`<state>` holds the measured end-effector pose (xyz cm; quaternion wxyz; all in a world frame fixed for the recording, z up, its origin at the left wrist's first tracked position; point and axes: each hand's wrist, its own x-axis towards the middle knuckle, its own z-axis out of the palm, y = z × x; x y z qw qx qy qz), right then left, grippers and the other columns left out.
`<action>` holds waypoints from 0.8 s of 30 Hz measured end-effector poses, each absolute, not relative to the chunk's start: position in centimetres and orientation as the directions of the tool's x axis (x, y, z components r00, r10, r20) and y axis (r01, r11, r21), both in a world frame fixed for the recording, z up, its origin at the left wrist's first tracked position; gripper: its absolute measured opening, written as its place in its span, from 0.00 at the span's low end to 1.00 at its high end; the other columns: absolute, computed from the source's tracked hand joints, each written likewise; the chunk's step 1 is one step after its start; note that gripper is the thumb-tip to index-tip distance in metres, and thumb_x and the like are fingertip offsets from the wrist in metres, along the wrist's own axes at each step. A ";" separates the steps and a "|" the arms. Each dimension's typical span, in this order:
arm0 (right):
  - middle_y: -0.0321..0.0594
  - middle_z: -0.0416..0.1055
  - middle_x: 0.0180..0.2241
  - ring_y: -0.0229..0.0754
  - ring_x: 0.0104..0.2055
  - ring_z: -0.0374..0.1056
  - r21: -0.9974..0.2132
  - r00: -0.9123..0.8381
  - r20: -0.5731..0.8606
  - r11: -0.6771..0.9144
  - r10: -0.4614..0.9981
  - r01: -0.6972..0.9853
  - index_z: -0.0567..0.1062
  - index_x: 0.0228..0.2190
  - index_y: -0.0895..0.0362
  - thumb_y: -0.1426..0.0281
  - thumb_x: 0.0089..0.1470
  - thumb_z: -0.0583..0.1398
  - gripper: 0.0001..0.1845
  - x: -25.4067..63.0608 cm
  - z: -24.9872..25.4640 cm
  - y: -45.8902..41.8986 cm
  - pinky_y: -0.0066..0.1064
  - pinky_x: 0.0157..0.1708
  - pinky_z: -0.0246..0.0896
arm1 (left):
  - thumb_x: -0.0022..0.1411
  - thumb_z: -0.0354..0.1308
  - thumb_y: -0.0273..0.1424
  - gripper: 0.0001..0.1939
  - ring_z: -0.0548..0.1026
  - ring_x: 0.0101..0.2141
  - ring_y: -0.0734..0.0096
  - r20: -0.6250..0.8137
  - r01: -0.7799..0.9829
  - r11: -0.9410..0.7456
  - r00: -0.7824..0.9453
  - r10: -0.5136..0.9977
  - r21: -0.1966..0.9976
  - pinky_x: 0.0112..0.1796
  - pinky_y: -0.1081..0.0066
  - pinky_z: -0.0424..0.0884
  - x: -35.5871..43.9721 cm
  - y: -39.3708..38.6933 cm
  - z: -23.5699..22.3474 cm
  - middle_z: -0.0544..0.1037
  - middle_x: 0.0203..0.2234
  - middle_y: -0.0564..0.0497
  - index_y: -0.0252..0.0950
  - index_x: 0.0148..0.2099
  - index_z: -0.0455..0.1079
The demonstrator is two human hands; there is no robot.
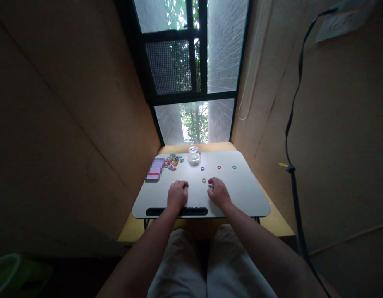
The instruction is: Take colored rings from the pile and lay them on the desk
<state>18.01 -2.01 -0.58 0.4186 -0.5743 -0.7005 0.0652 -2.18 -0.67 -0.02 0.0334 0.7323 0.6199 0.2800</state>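
My left hand point(178, 193) rests low over the white lap desk point(196, 196), its fingers drawn together on a small green ring point(188, 186) that barely shows at the fingertips. To its right, my right hand point(219, 192) is curled, with thumb and forefinger a little apart. Just left of those fingertips lies a yellow ring point(204, 180), not touched. Farther back, a dark purple ring point(202, 168), a red ring point(219, 167) and a green ring point(234, 167) lie spaced out in a row. The palm sides of both hands are hidden.
A pile of coloured rings point(174, 160) lies at the back left, beside a blurred-out phone-like object point(155, 169). A clear jar point(194, 157) stands at the back edge. A black slot point(194, 211) runs along the front. Wooden walls flank the desk; a black cable point(293, 169) hangs right.
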 end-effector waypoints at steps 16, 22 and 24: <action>0.41 0.66 0.31 0.43 0.36 0.61 -0.555 -0.002 0.527 0.346 0.850 0.756 0.67 0.32 0.57 0.78 0.43 0.52 0.11 18.0 -0.9 -1.8 0.32 0.39 0.55 | 0.62 0.49 0.31 0.08 0.69 0.39 0.66 0.298 0.882 -0.175 0.042 0.954 0.437 0.41 0.67 0.61 -1.8 -0.9 0.3 0.73 0.35 0.48 0.37 0.38 0.68; 0.40 0.66 0.30 0.42 0.35 0.61 -0.544 -0.010 0.544 0.362 0.839 0.757 0.67 0.32 0.57 0.77 0.46 0.53 0.08 17.9 -0.9 -2.0 0.31 0.38 0.55 | 0.60 0.52 0.31 0.07 0.68 0.38 0.67 0.319 0.845 -0.345 0.222 0.921 0.408 0.42 0.69 0.62 -1.2 -1.4 0.6 0.73 0.35 0.48 0.37 0.38 0.70; 0.40 0.66 0.30 0.42 0.35 0.61 -0.545 -0.012 0.544 0.364 0.839 0.755 0.67 0.31 0.57 0.77 0.46 0.53 0.08 17.9 -0.9 -2.1 0.31 0.38 0.55 | 0.60 0.53 0.31 0.08 0.68 0.39 0.67 0.323 0.845 -0.350 0.225 0.919 0.405 0.43 0.68 0.62 -1.4 -1.4 0.7 0.72 0.36 0.47 0.37 0.41 0.71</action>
